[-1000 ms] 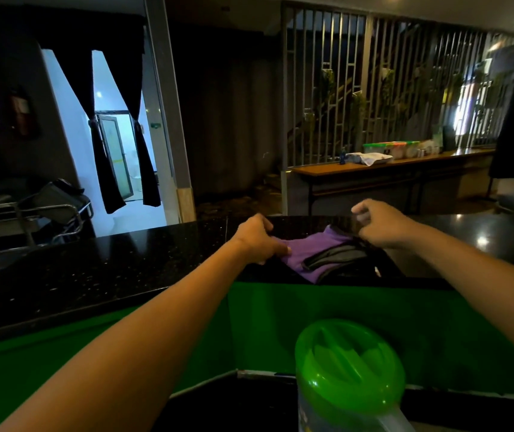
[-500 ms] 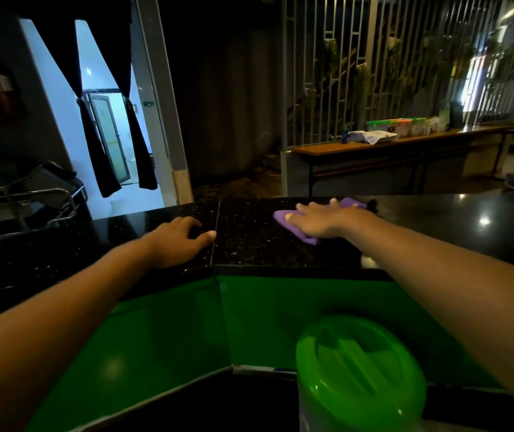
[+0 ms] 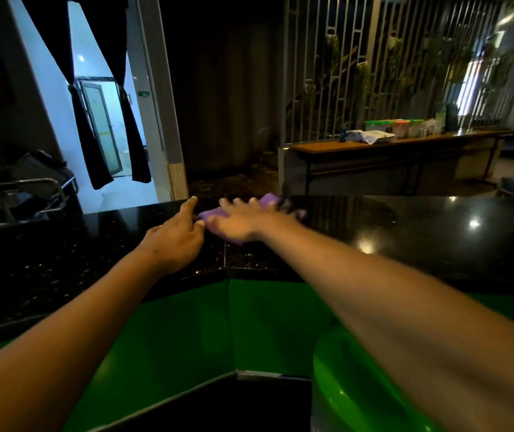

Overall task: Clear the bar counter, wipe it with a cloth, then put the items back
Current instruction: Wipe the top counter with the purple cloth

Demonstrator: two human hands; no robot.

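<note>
Half a second back our right hand (image 3: 243, 221) had the purple cloth (image 3: 269, 200) flat on the bench (image 3: 405, 232) well to the right of our left hand (image 3: 174, 241). Now the cloth has swept leftward, and the two hands lie just beside each other, near the seam where the two slabs of the black bench top meet. The left hand has also slid forward and toward the right one. A second ago both hands were bunching the cloth up beside a dark strap-like item; that item is no longer in sight, so we judge the clearing done here and the wiping stroke under way.

The right hand lies spread, fingers straight, pressing the cloth down. The left rests on the stone with its forefinger stretched out and the other fingers loosely bent, holding nothing. Its thumb tip looks close to the cloth's near-left edge, though we cannot tell if it touches.

Most of the cloth is hidden under the right palm — only a strip beyond the fingertips and a corner by the left hand show, and motion blur smears both. Below the right forearm a green lid (image 3: 343, 385) is largely covered by the arm and cut off by the frame — what it caps we cannot see.
</note>
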